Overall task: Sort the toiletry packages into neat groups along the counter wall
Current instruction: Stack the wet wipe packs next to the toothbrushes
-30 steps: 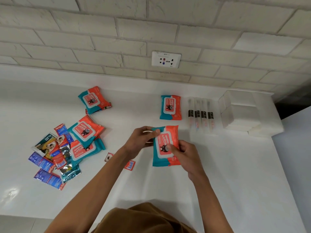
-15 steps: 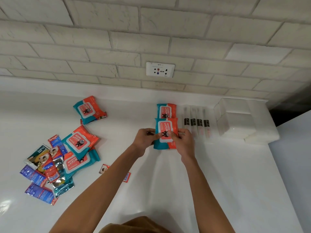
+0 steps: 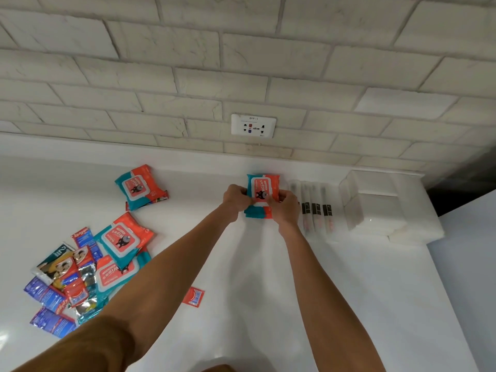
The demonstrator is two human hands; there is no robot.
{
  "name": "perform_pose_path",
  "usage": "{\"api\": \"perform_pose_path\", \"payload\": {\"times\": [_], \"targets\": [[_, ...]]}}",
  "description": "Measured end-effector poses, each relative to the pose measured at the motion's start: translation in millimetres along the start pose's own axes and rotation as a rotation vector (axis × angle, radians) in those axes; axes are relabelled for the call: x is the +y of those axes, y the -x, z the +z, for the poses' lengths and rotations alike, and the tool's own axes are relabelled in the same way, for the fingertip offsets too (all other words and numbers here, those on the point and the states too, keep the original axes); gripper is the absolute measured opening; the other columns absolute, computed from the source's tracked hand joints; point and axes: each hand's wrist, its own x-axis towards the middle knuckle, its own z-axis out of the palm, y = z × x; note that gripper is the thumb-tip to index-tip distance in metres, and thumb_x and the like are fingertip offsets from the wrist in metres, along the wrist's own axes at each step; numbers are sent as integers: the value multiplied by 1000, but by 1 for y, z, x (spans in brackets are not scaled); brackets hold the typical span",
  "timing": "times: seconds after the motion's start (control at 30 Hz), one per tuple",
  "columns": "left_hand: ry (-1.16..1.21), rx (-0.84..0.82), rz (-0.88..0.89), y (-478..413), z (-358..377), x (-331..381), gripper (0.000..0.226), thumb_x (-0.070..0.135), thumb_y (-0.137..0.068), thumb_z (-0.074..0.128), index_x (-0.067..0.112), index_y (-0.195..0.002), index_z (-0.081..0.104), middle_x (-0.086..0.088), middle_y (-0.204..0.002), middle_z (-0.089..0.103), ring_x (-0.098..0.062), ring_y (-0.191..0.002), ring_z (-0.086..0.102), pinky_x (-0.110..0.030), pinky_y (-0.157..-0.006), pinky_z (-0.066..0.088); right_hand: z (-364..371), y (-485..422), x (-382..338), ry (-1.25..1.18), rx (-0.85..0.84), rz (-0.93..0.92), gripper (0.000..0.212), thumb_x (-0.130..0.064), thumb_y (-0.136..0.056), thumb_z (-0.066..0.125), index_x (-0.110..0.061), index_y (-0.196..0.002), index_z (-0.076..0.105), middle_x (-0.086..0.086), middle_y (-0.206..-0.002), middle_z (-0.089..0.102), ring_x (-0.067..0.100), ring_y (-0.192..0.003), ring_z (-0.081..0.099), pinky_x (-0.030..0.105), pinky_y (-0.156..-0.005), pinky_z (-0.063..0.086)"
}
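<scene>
Held pack: the top wipes pack [image 3: 264,190], soft teal and orange film with a white flap label, is sitting on the lower wipes pack [image 3: 256,212], close under the brick wall [image 3: 161,76] and just below the wall socket [image 3: 253,126].
Left hand: the left hand [image 3: 237,198] is gripping the top pack's left edge, its fingers [image 3: 246,194] curling onto the film.
Right hand: the right hand [image 3: 286,208] is gripping the right edge with curled fingers [image 3: 281,196] and is covering the lower pack's right end.
Right neighbours: the toothbrush sleeves [image 3: 314,208], long, narrow and clear with black bands, are lying side by side just beside the stack. I cannot tell whether the right hand is touching the nearest one.
Corner: the white boxes [image 3: 375,213], matte and blocky, are sitting stacked beyond the sleeves.
Far left: a loose wipes pack [image 3: 139,186] is lying tilted, well apart from the stack, with a flat packet peeking out beneath it.
Front left: two overlapping wipes packs [image 3: 122,237] are touching a heap of sachets [image 3: 64,277], glossy foil in blue, red and silver.
Alone: a red sachet [image 3: 193,296] is lying flat beside the left forearm.
Surface: the surface [image 3: 349,291] is showing white and glossy.
</scene>
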Motion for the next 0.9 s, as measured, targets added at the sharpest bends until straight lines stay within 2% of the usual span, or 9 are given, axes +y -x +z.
{"api": "perform_pose_path", "payload": {"times": [0.1, 0.17, 0.27, 0.4, 0.47, 0.53, 0.6, 0.7, 0.9], "targets": [[-73, 50, 23, -5, 5, 2, 25, 11, -93, 75, 7, -116, 71, -6, -106, 71, -18, -91, 69, -17, -59, 51, 5, -6, -1, 2, 31, -8, 28, -31, -99, 76, -12, -119, 70, -6, -101, 68, 10, -87, 69, 12, -59, 45], [-116, 82, 59, -6, 8, 2, 21, 8, -93, 74, 8, -114, 71, -6, -105, 71, -19, -92, 71, -16, -58, 50, 8, -9, 0, 21, 52, -22, 28, -29, -99, 75, -13, -120, 69, -4, -104, 69, 17, -97, 73, 14, -63, 49], [-158, 102, 128, -4, 10, -1, 28, 9, -94, 73, 9, -122, 68, -7, -114, 70, -23, -105, 71, -23, -76, 58, 12, -11, 6, 72, 59, -68, 32, -26, -100, 73, -14, -128, 63, 2, -118, 68, 24, -111, 71, 26, -78, 60], [-380, 112, 359, -6, 11, -18, 64, 26, -96, 72, 16, -152, 41, -6, -145, 51, -24, -126, 57, -40, -102, 54, 14, -6, 14, 266, 55, -222, 54, -25, -102, 66, -22, -151, 42, 7, -145, 53, 27, -129, 54, 46, -105, 55], [-556, 76, 502, -10, 8, -29, 73, 34, -100, 65, 23, -161, 25, -2, -163, 31, -28, -143, 40, -48, -111, 47, 13, -4, 15, 343, 12, -344, 58, -24, -105, 61, -25, -156, 35, 4, -154, 48, 26, -135, 53, 49, -108, 55], [-802, 33, 605, -14, 4, -37, 79, 36, -104, 57, 29, -165, 8, 6, -173, 8, -28, -158, 13, -52, -120, 33, 14, -6, 14, 472, -64, -454, 64, -24, -107, 55, -25, -164, 25, 2, -170, 32, 26, -153, 39, 50, -121, 43], [-966, 2, 636, -18, 2, -42, 83, 38, -106, 53, 31, -165, -6, 10, -173, -6, -25, -160, -4, -50, -126, 26, 14, -7, 16, 616, -133, -534, 74, -25, -106, 57, -22, -168, 16, 0, -177, 16, 23, -163, 19, 50, -129, 29], [-1028, -27, 608, -20, 3, -43, 86, 42, -106, 51, 31, -164, -12, 11, -172, -11, -25, -159, -7, -50, -128, 21, 15, -10, 24, 783, -206, -550, 89, -25, -105, 63, -18, -170, 2, 1, -178, -4, 20, -164, -3, 50, -132, 20], [-1012, -13, 585, -19, 7, -45, 85, 41, -107, 50, 32, -163, -13, 11, -172, -12, -29, -160, 1, -53, -127, 20, 17, -13, 32, 847, -223, -552, 96, -31, -104, 63, -20, -169, -7, 0, -178, -13, 19, -163, -10, 50, -133, 16]]}}
